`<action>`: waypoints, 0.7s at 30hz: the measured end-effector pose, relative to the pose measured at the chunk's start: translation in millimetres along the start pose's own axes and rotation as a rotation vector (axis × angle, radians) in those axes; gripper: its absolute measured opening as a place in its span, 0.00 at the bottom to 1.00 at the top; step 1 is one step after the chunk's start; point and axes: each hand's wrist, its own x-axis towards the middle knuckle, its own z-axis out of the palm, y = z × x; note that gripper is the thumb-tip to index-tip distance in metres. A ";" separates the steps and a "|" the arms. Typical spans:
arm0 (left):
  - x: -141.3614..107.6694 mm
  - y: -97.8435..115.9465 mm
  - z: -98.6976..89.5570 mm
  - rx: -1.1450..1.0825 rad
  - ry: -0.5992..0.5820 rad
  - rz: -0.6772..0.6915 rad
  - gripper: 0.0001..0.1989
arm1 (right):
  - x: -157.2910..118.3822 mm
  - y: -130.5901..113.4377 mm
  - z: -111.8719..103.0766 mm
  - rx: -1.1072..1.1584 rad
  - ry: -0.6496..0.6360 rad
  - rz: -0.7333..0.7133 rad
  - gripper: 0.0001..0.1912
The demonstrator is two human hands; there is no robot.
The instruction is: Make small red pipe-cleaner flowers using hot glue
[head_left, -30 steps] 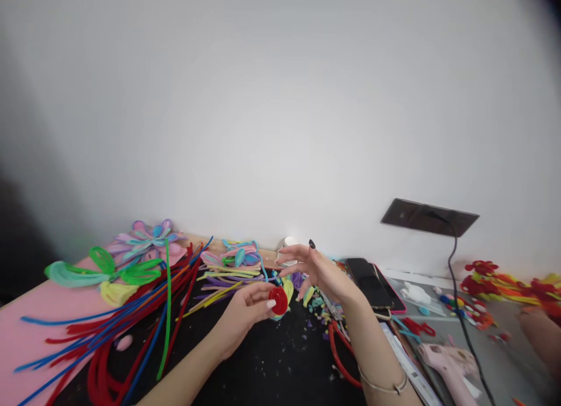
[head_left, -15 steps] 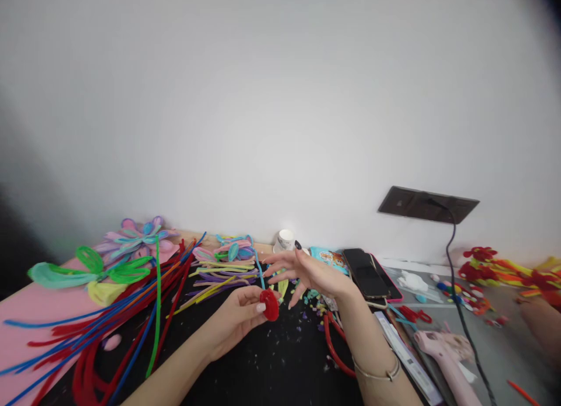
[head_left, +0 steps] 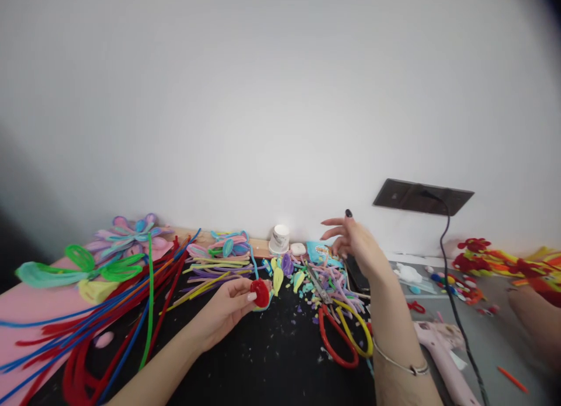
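My left hand [head_left: 228,309] pinches a small round red piece of coiled pipe cleaner [head_left: 260,294] between thumb and fingers. A pale edge shows beneath the red coil, and a light-blue pipe cleaner [head_left: 253,257] rises just behind it. My right hand [head_left: 357,245] is lifted near the wall, fingers apart and holding nothing, partly covering a dark phone [head_left: 358,276]. Below it lie scissors [head_left: 325,295] with a red handle loop and a yellow loop beside it, their blades among pastel pipe cleaner pieces [head_left: 335,277].
Red and blue pipe cleaners [head_left: 109,309] and fuzzy flowers [head_left: 131,239] spread on the left. A white cup [head_left: 279,239] and a blue packet [head_left: 318,252] stand by the wall. On the right are a pink glue gun [head_left: 440,347], a black cord [head_left: 449,277] and another person's arm [head_left: 532,318].
My right hand has moved away from the red coil, up and to the right, uncovering the scissors and pastel pieces. My left hand still holds the coil, slightly further left in view.
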 end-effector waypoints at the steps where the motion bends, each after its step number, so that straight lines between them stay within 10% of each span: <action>1: -0.1 0.4 -0.3 0.001 0.003 0.001 0.08 | 0.6 -0.7 -4.1 0.014 0.118 -0.042 0.22; 7: -3.2 4.2 1.5 -0.009 -0.039 -0.015 0.05 | -3.8 -9.3 -17.3 0.150 0.491 -0.243 0.11; 17: -1.5 3.9 5.8 -0.015 0.014 0.025 0.07 | -16.6 -24.8 12.2 -0.103 0.387 -0.313 0.07; 21: 1.7 -1.3 2.8 0.039 0.074 -0.025 0.10 | -27.0 -53.2 66.3 -0.255 -0.002 -0.278 0.09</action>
